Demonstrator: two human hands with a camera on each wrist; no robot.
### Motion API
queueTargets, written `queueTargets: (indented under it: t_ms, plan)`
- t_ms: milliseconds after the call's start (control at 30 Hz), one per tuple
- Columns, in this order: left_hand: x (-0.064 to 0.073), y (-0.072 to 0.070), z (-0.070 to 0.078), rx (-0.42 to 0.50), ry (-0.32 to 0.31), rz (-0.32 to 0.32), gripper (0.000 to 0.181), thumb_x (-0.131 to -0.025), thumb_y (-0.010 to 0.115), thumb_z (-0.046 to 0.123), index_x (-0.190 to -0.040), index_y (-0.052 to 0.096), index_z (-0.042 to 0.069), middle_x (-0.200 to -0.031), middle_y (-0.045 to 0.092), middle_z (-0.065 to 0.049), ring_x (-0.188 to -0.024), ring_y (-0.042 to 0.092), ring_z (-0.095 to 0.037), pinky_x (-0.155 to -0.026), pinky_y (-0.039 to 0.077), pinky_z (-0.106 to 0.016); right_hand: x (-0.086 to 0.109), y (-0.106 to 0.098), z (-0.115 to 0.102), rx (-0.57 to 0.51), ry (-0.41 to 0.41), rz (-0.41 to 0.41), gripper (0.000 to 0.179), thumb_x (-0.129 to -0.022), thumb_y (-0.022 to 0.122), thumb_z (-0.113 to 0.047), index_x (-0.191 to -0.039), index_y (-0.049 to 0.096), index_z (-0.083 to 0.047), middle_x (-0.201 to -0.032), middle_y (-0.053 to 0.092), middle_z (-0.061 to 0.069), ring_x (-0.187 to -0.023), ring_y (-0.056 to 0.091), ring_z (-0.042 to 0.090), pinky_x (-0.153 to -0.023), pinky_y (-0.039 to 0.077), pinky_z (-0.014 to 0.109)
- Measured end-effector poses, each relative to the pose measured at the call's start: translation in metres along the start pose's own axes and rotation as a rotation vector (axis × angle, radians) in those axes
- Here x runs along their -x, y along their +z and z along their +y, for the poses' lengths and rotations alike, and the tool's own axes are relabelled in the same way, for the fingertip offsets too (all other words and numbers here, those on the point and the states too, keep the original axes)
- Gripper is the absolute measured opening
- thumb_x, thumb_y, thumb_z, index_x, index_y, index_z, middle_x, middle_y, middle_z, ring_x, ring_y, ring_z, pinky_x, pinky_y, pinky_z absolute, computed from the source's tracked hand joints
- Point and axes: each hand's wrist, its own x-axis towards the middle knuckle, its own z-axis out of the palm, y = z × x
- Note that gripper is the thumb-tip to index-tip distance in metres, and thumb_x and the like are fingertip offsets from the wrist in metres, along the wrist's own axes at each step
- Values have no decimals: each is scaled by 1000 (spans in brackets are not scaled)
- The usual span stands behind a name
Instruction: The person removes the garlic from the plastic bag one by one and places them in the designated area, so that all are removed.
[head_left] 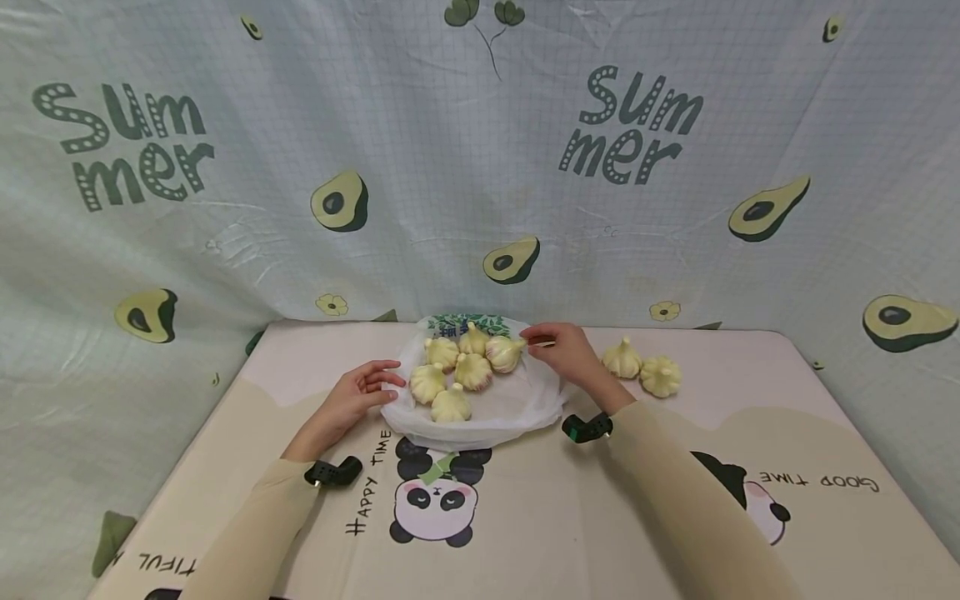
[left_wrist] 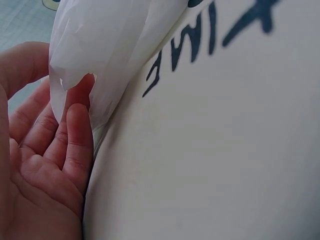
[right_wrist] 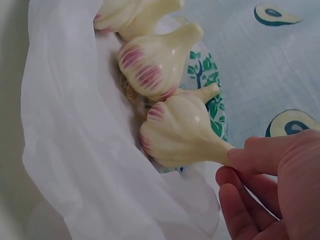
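A white plastic bag point(head_left: 517, 410) with a green leaf print lies spread on the table, with several garlic bulbs point(head_left: 472, 372) grouped on it. My right hand point(head_left: 564, 354) is at the bag's far right side. In the right wrist view its thumb and fingertips pinch the stem of one purple-streaked garlic bulb point(right_wrist: 182, 132). At the bag's left edge is my left hand point(head_left: 352, 404), its fingers loosely bent. The left wrist view shows the fingers point(left_wrist: 77, 135) touching the thin plastic, one fingertip partly behind it.
Two more garlic bulbs point(head_left: 622, 359) point(head_left: 661, 377) sit on the table right of the bag, beyond the right wrist. A printed cloth point(head_left: 420, 142) hangs behind the table's far edge. The pale tablecloth point(head_left: 525, 533) carries panda drawings and lettering.
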Motion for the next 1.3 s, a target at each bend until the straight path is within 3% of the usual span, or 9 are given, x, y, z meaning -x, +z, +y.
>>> queueTargets:
  t_ms: [567,1300]
  plan:
    - [0,0,1,17,0,-4,54,-91,66,-3,-140,46,-7,-120,60,-33,-94,63,-9,-81,47,-18,0,9,-3,52,-51,67,16,-90,72,-4,-106,76,-3,-104,72,10,-98,67,26,-85,54,40]
    - [0,0,4,2,-8,-5,54,-91,67,-2,-141,47,-6,-120,61,-32,-98,63,-9,-83,46,-18,14,-8,-15,21,-85,115,17,-90,73,-7,-107,76,-3,-104,73,9,-93,67,24,-82,55,39]
